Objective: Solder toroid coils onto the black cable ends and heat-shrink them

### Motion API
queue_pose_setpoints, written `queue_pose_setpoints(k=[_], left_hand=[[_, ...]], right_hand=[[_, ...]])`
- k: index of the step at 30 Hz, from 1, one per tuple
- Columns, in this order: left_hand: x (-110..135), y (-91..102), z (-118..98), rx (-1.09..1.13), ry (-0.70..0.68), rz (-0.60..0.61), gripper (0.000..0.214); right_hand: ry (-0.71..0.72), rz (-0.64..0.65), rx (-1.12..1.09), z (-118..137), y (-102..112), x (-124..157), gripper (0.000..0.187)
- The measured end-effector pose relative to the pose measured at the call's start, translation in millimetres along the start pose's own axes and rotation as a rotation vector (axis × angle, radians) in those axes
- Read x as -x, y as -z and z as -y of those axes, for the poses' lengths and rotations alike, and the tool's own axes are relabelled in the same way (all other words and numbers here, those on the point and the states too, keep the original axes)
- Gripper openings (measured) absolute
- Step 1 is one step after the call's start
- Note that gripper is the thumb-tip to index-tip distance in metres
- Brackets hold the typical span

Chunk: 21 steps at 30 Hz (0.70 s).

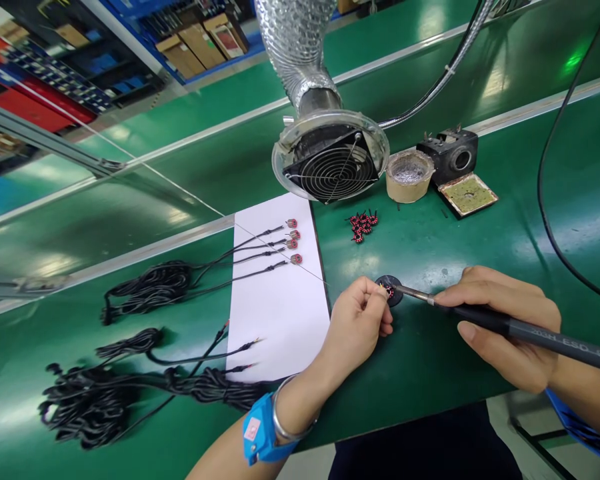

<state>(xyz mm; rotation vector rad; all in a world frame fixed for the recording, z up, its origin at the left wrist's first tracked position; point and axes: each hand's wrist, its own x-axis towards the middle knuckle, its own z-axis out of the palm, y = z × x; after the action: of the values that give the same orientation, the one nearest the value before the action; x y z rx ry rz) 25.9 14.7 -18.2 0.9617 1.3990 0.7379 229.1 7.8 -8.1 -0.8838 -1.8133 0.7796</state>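
Observation:
My right hand (510, 333) grips the black handle of a soldering iron (520, 328). The iron's metal tip reaches over a small round black disc (396, 297) on the bench. On that disc sits a small red-and-black part, partly hidden by my fingers. My left hand (357, 323) is closed in a pinch at the disc's left edge, close to the iron's tip. A bit of yellow shows at its fingertips, but what they hold is too small to make out. A thin pale wire (200, 200) slants down from the upper left towards this hand.
Above hangs a fume extractor (335, 167). Behind the disc lie several small red-and-black ring coils (363, 227), a solder pot (409, 175) and an iron stand with sponge (467, 193). Black cables (150, 287) extend onto a white sheet (275, 313), some beside small red-faced parts (296, 259).

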Motion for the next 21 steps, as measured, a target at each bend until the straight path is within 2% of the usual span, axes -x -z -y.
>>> queue_pose_setpoints(k=[14,18,21], left_hand=[[-1,0.7,1,0.024,0.005,0.012,0.016],[-1,5.1,3,0.025,0.014,0.054,0.020],[1,10.0,2,0.007,0.016,0.116,0.027]], right_hand=[[0.037,-0.036,0.091,-2,3,-2,0.029],[0.119,-0.113,0.197,-9,9,-14,0.028],[0.151,-0.198,0.324,-26,16,-34,0.028]])
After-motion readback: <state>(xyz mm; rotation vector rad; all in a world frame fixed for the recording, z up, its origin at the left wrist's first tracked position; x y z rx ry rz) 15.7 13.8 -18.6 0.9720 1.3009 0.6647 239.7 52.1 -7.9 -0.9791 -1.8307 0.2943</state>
